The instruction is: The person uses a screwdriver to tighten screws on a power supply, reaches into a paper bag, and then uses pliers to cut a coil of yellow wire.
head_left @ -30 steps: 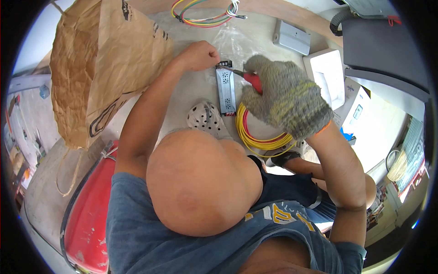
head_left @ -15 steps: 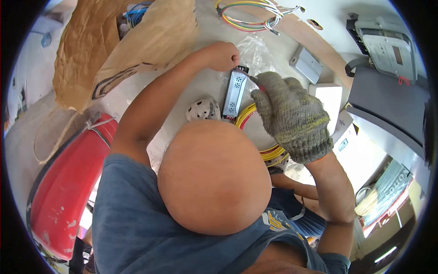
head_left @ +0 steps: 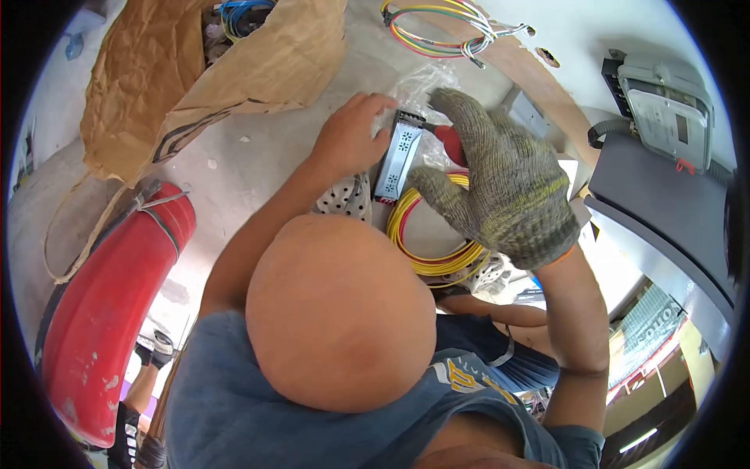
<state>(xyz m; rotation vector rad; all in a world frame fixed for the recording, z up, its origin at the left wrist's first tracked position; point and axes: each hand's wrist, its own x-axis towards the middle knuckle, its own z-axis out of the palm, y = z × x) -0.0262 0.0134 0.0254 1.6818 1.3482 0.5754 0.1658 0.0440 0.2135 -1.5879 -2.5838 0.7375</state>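
Observation:
A silver power supply (head_left: 401, 159) with punched vent holes and a dark terminal end lies on the work surface. My right hand (head_left: 504, 184), in a grey knitted glove, has a screwdriver (head_left: 451, 145) with a red handle. Its dark shaft points left at the terminal end of the unit; the gloved fingers partly cover the handle. My left hand (head_left: 353, 134) is bare, its thumb and forefinger apart beside the upper left of the unit. Coiled yellow and red wire (head_left: 422, 264) sits just below, partly behind the gloved thumb.
Clear plastic wrap (head_left: 426, 84) lies behind the power supply, with a coil of coloured wires (head_left: 437, 51) further back. A brown paper bag (head_left: 258, 78) stands at left above a red padded object (head_left: 117, 313). An electricity meter (head_left: 668, 109) is at right. A rounded head (head_left: 340, 313) blocks the lower middle.
My left hand has opened from a closed grip at the unit's terminal end and shifted lower left. The gloved fingers have spread, and more of the screwdriver's red handle shows.

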